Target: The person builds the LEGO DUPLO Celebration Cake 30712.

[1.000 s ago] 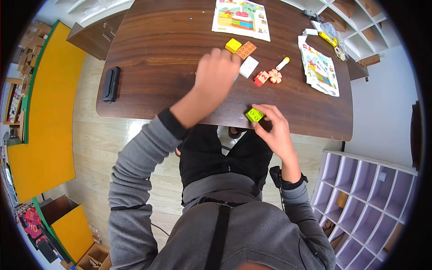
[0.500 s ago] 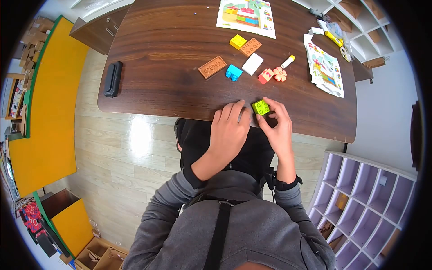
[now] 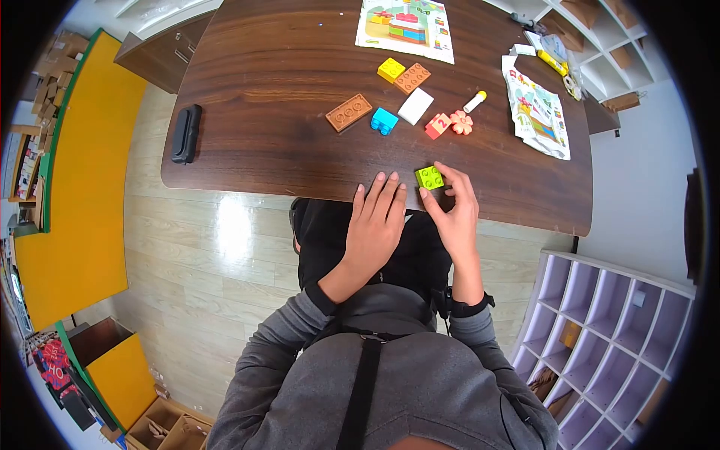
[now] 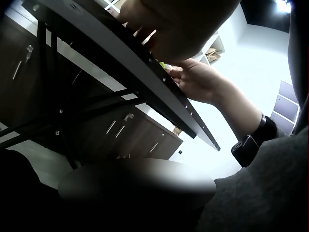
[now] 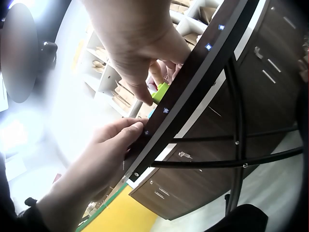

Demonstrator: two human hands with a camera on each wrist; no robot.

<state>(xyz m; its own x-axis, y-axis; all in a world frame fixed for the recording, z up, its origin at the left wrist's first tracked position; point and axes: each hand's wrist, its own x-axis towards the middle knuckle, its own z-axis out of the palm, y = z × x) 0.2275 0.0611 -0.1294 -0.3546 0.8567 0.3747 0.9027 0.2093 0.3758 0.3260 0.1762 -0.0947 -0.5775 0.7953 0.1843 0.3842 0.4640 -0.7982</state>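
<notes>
At the table's front edge, the right hand (image 3: 457, 206) pinches a lime green brick (image 3: 430, 178) between thumb and fingers, studs up. Just left of it, the left hand (image 3: 375, 229) rests its extended fingers on the table edge and holds nothing. Farther back lie a brown brick (image 3: 349, 113), a blue brick (image 3: 384, 121), a white piece (image 3: 415, 106), a red brick marked 2 (image 3: 438, 126) and a pink flower (image 3: 461, 122). In the right wrist view the green brick (image 5: 160, 93) shows between the right hand's (image 5: 140, 43) thumb and fingers.
A yellow brick (image 3: 391, 70) touches an orange-brown brick (image 3: 412, 78) behind the others. A white tube with a yellow cap (image 3: 475, 102) lies by the flower. Two printed bags (image 3: 406, 28) (image 3: 536, 112) lie at the back and right; a black case (image 3: 187, 134) is far left.
The left hand has come back from the loose bricks to the table's front edge, and its fingers have straightened there. The right hand keeps its hold on the green brick.
</notes>
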